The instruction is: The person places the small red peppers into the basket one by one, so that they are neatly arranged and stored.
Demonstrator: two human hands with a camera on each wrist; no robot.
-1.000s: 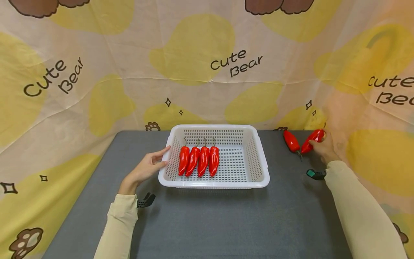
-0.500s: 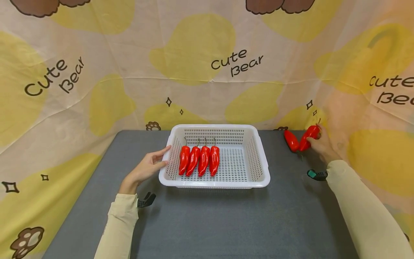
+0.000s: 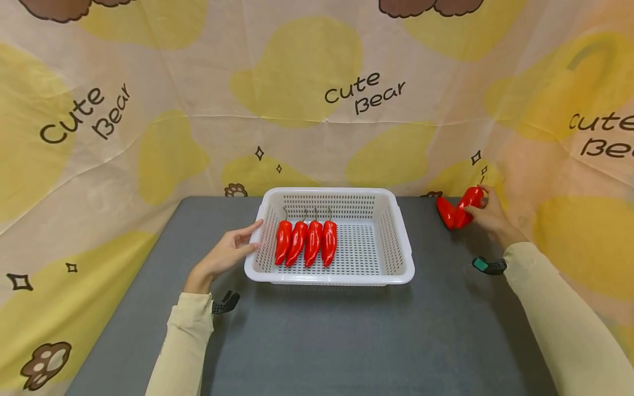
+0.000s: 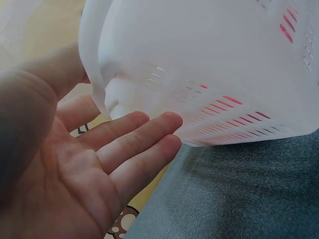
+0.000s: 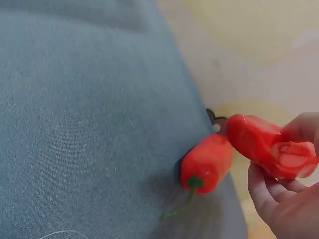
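A white perforated plastic basket (image 3: 391, 236) stands in the middle of the dark grey table. Several glossy red chili peppers (image 3: 313, 245) lie side by side in its left half, stems toward the back. My left hand (image 3: 225, 256) touches the basket's left rim, thumb and fingers extended; in the left wrist view three straight fingers (image 4: 137, 147) are by the outer wall below the rim. At the far right, my right hand (image 3: 495, 214) pinches a red pepper (image 5: 254, 142) between thumb and fingers, stem pointing up. Another pepper (image 5: 207, 162) lies on the table just beside it.
A patterned cloth (image 3: 292, 71) rises behind the grey table (image 3: 322, 341) and along both sides. The table's back right edge runs close by the loose pepper. Black wrist straps (image 3: 490, 266) sit on both wrists.
My right hand has lifted its pepper slightly and shifted it left, so it now overlaps the loose pepper in the head view. My left hand stays at the basket rim.
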